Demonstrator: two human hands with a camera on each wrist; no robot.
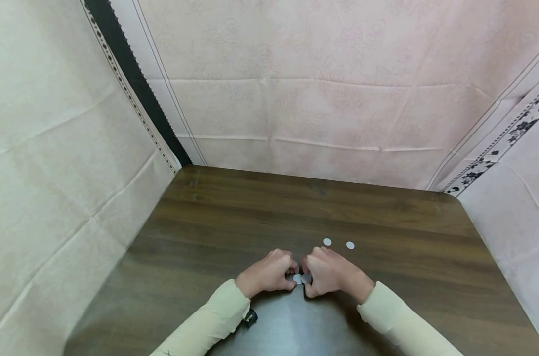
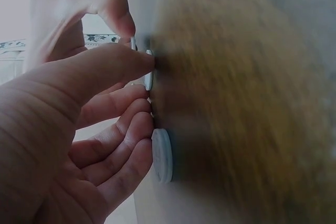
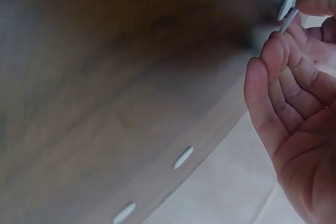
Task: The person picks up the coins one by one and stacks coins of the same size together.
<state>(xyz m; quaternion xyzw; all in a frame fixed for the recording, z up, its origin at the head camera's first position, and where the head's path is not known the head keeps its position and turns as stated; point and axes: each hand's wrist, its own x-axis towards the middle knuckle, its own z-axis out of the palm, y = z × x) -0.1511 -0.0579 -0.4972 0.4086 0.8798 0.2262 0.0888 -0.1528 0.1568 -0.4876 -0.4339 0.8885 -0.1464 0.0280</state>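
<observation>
Both hands meet over the table, knuckles up, in the head view. Thumb and forefinger of my left hand (image 1: pixel 269 272) pinch a small white disc (image 1: pixel 298 279) by its edges, down at the tabletop. Right beside it, my right hand (image 1: pixel 329 272) holds a second disc (image 1: pixel 307 279), tilted and greyer, between thumb and fingertip. The right wrist view shows this tilted disc (image 3: pixel 289 20) overlapping the flat one (image 3: pixel 287 4). Under the curled outer fingers of the left hand (image 2: pixel 115 145) lies a thicker, layered-looking white disc (image 2: pixel 163 156), hidden from the head view.
Two more white discs, one (image 1: pixel 327 242) just beyond the right knuckles and another (image 1: pixel 350 245) to its right, lie on the brown wooden table (image 1: pixel 251 207). Pale patterned cloth (image 1: pixel 331 109) hangs behind the table and along both sides.
</observation>
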